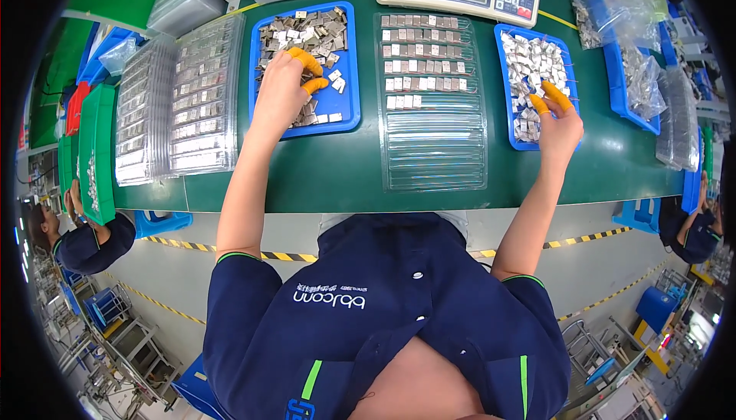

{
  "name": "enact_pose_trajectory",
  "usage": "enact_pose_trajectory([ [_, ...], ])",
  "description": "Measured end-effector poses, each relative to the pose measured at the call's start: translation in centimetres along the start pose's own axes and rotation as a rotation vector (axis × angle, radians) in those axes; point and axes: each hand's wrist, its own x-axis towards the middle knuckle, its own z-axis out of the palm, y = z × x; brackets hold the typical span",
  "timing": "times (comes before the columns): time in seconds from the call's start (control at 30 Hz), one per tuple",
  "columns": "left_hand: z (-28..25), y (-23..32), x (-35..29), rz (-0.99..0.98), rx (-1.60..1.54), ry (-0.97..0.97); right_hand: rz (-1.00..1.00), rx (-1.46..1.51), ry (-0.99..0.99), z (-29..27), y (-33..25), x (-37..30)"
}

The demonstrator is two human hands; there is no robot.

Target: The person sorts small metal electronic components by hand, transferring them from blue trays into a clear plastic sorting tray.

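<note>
As clear tray stands: four rows full, fifth begun, rest bare.
Left hand, right hand: either side of it, fingers apart.

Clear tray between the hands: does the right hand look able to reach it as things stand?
Probably yes: the right hand is over the blue tray right of the clear tray; only a rim and green tabletop seem to lie between.

Yellow-tipped hands at small parts in two blue trays, a clear slotted tray between
</note>
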Motion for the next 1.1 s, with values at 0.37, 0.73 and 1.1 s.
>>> enact_pose_trajectory([
  [0.37,0.8,9.9,-1.5,-0.376,-1.388,0.106,0.021,0.753,-0.408,2.4,-9.0,-5.3],
  [0.73,2.1,12.0,-3.1,-0.451,-1.556,0.027,0.041,0.839,-0.529,3.4,-10.1,-7.5],
  [1.1,1.3,12.1,-3.9,-0.366,-1.469,-0.054,-0.092,0.704,-0.682,2.4,-8.3,-6.2],
])
